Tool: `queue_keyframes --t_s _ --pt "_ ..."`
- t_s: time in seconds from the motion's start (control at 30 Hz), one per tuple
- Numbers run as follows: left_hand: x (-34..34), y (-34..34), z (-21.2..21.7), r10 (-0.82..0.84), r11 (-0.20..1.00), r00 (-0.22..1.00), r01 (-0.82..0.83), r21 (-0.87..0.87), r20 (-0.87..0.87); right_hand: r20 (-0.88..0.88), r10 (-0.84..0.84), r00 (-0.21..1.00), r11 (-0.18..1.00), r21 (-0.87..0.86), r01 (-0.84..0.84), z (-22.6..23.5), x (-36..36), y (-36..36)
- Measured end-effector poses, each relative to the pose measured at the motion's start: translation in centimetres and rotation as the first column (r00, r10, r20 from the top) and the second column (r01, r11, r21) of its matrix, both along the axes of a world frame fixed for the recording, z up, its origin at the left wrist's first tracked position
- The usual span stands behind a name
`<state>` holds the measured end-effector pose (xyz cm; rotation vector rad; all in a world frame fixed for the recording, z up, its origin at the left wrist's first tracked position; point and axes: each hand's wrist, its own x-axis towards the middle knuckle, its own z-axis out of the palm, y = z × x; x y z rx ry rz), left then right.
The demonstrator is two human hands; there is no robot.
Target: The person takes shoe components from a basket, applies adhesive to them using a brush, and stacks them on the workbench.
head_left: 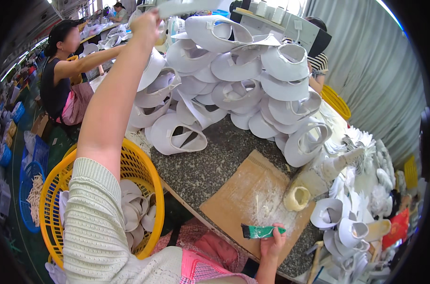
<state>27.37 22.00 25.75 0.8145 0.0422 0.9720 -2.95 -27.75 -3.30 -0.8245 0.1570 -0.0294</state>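
Observation:
My left arm reaches far forward over the stack. At the top edge my left hand (146, 27) is closed on a pale, motion-blurred piece that looks like a white shoe upper (189, 7). Below it, white shoe uppers (217, 33) are piled in several columns on the speckled worktable (196, 165). Near the table's front edge my right hand (272, 244) grips a flat brush (258, 231) by its green handle, dark bristles toward the left. Behind the brush lies a brown cardboard sheet (238, 194) smeared with white residue. On its right side a crusted container (298, 198) shows its round opening.
A yellow plastic basket (160, 203) with white pieces stands at the table's left. More white uppers (352, 232) and a wooden-handled tool (315, 260) are at the right. One co-worker (58, 71) reaches in from the left; another person (318, 61) sits behind the pile.

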Motion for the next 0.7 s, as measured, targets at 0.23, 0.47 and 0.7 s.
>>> queue_keyframes --t_s 0.23,0.47,0.7 --pt "-7.0 -2.1 -5.2 0.051 0.801 0.861 0.268 0.536 -0.507 0.034 0.027 0.999 1.0 -0.007 -0.027 -0.9 0.2 -0.7" --pt "-9.1 0.2 -7.9 0.67 0.052 0.743 -0.053 0.997 0.005 0.042 -0.003 0.999 1.0 0.011 0.003 -0.3 -0.5 0.0" --pt "-8.8 3.8 -10.2 0.056 0.967 0.921 0.046 0.251 -0.385 0.081 0.047 0.996 0.998 -0.048 -0.043 -1.4 -0.5 -0.7"
